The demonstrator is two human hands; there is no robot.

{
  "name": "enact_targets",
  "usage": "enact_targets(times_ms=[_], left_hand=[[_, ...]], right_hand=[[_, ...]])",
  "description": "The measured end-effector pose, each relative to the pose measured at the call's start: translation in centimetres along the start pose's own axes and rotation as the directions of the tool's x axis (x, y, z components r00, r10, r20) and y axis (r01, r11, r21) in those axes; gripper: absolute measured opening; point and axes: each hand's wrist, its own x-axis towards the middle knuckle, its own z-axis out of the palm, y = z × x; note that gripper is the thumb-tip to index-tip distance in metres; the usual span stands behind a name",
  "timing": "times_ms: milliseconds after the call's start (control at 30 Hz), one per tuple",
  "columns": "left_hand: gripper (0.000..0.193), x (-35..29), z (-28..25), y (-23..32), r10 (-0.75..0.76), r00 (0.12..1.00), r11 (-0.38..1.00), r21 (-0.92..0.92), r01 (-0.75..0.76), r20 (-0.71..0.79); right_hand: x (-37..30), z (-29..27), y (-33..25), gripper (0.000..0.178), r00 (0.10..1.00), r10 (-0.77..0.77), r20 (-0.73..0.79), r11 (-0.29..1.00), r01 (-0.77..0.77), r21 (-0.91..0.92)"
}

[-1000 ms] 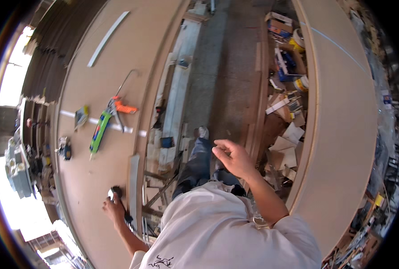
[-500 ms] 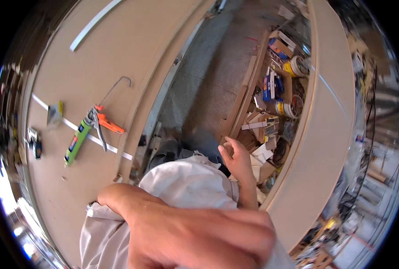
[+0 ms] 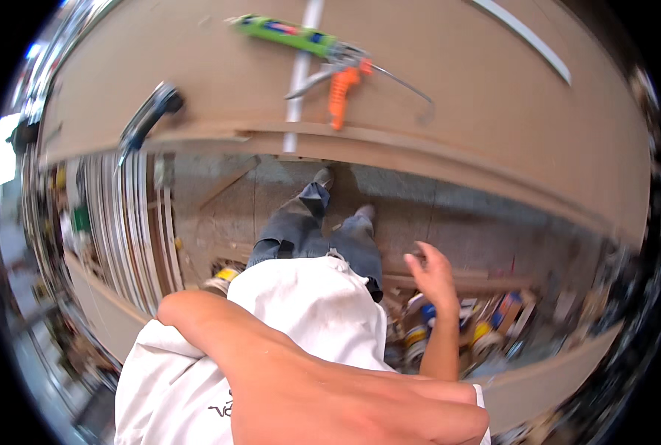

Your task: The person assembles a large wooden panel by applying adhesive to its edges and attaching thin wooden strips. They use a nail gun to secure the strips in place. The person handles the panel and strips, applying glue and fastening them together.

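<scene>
My left hand (image 3: 375,404) is large and close across my chest. Its back and knuckles show, but the finger ends are hidden at the lower edge. On the right, beside my thigh, my right hand (image 3: 433,276) hangs empty with thumb and fingers apart. Neither hand visibly touches a tool. Beyond my feet, a caulking gun (image 3: 341,59) with a green cartridge and an orange handle lies on a wide brown board (image 3: 479,96). It rests across a thin white strip (image 3: 298,81). To its left, at the board's near edge, is a blurred dark blue and silver hand tool (image 3: 150,117).
Another white strip (image 3: 527,37) lies at the board's far right. Long pale profiles (image 3: 126,230) stand at left. Right of my legs are tubs (image 3: 485,337) and boxes (image 3: 510,308), behind a second brown board (image 3: 560,382). My shoes (image 3: 323,178) stand on concrete floor (image 3: 412,200).
My view has swung round, so the board and caulking gun have passed from my left to ahead of me. My left arm stays across my chest; my right hand stays empty at my side.
</scene>
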Motion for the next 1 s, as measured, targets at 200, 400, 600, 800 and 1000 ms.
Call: enact_targets(times_ms=[200, 400, 600, 800, 1000], left_hand=[[0.033, -6.8, 0.3, 6.6, 0.301, 0.951, 0.871, 0.425, -0.246, -0.068], [0.032, -24.3, -1.0, 16.0, 0.469, 0.772, 0.367, 0.89, 0.271, -0.429], [0.046, -47.6, -3.0, 15.3, 0.676, -0.028, -0.116, -0.144, 0.983, -0.736], [0.056, -63.5, 1.8, 13.1, 0.664, -0.49, 0.306, -0.393, 0.867, -0.565], [0.054, -68.7, -2.4, 17.7, 0.592, -0.59, 0.486, -0.341, 0.805, -0.549]], right_hand=[[10.4, -4.0, -8.4, 0.046, 0.985, -0.152, -0.081, 0.861, 0.173, 0.478], [13.3, 6.9, -26.9, 0.041, 0.844, -0.514, 0.149, 0.709, 0.321, 0.628], [9.1, 24.9, -39.5, 0.042, 0.608, -0.493, 0.622, 0.868, 0.301, 0.394], [3.0, 38.4, -49.7, 0.049, 0.248, -0.409, 0.878, 0.666, 0.739, 0.102], [1.5, 48.5, -56.8, 0.051, 0.102, -0.231, 0.967, 0.35, 0.937, -0.015]])
